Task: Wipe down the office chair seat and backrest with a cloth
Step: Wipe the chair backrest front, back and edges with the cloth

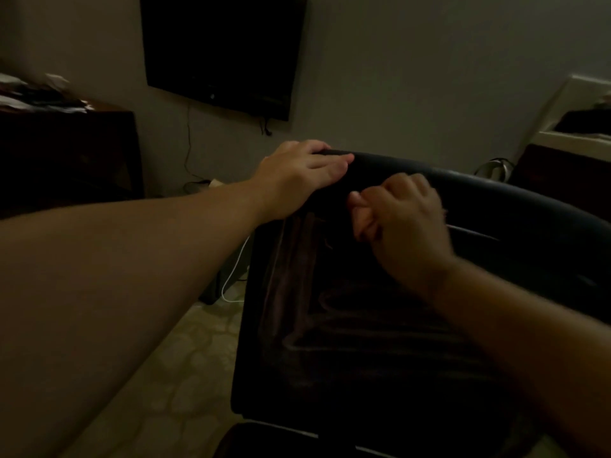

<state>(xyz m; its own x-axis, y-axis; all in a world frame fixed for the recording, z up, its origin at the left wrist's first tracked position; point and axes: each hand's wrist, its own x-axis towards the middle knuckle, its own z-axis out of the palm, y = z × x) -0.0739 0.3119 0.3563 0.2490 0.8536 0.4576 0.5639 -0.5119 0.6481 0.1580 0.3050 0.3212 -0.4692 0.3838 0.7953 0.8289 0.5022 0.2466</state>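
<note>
Left hand (299, 175) draped over the top edge of the office chair's backrest (347, 309), fingers curled over the rim and thumb lying along the near face, a person steadies the chair in a dim room while the right hand (401, 219) works just below and beside it. That right hand is bunched into a loose fist pressed against the upper backrest, thumb tucked against the curled fingers; whether a cloth is balled inside it cannot be told, since the light is poor and no fabric shows clearly. Pale streaks curve down and across the dark back panel beneath the fist, which reads as wiping marks and suggests the backrest is the step in hand. The grip on the rim is likely there to keep the chair from swivelling or rolling away under the pressure of the rubbing. The seat (281, 439) shows only as a dark edge at the bottom of the view, and its condition cannot be judged. Behind the chair, a dark flat screen (221, 51) hangs on the wall with a cable trailing down; papers (36, 94) lie heaped on a dark counter (72, 153) at left, and a white cord (231, 279) loops over the patterned floor (178, 358).
</note>
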